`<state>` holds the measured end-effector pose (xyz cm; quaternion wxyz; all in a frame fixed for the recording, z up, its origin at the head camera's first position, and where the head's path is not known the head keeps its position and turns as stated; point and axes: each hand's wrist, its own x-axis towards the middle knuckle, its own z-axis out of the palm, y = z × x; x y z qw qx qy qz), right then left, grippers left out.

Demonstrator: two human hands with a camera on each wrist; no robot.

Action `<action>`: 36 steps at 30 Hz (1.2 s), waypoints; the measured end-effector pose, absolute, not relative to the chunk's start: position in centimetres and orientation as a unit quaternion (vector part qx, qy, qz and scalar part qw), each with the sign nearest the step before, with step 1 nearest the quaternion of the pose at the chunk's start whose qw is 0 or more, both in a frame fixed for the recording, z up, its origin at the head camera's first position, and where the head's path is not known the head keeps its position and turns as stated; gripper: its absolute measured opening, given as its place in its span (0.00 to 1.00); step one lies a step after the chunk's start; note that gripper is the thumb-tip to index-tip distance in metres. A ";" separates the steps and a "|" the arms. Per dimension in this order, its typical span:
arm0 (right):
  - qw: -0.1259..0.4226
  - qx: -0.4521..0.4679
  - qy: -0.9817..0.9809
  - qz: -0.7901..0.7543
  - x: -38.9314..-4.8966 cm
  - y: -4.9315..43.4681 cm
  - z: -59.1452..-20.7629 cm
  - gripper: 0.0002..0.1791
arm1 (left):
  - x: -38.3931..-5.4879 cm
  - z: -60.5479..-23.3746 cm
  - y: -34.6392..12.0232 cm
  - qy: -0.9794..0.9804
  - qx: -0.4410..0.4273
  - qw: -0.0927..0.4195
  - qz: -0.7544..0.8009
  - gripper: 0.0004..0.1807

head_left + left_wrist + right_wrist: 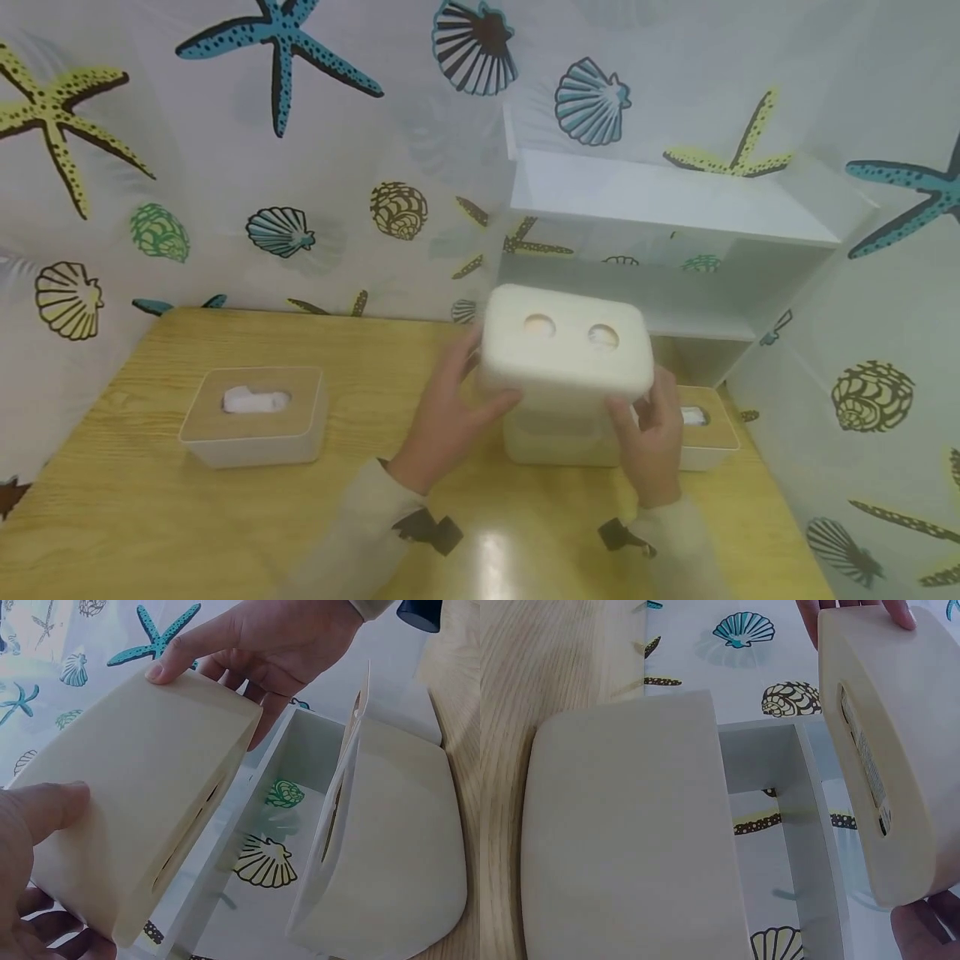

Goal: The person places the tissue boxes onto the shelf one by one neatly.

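1. left hand (450, 421) and right hand (651, 442) grip opposite ends of the cream box (562, 358), thumbs on its near face.
2. it hangs just above the lower box (558, 442) on the table (135, 492), not touching.
3. the step seems a two-handed carry; the next move likely needs both ends steady.

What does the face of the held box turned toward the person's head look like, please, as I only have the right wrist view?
Observer: In the head view, that face of the held box has two round holes, side by side.
Operator: Thank you; does anything stand on the table to the left of both hands?
Observer: Yes, a low white box with a wood-coloured top, and something white showing in its slot.
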<state>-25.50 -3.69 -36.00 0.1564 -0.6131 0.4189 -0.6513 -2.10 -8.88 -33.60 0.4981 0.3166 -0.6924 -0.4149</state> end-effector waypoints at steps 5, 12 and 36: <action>0.154 -0.605 0.420 -0.658 -25.9 -4.0 -35.9 0.26 | -2.9 -33.7 -9.5 -0.707 0.315 0.487 -0.404 0.48; 0.142 -0.592 0.459 -0.647 -26.7 -4.6 -35.9 0.27 | -4.0 -35.6 -11.6 -0.755 0.329 0.449 -0.347 0.53; 0.138 -0.566 0.560 -0.589 -28.7 -8.0 -34.3 0.24 | -8.1 -34.9 -14.7 -0.748 0.346 0.432 -0.367 0.51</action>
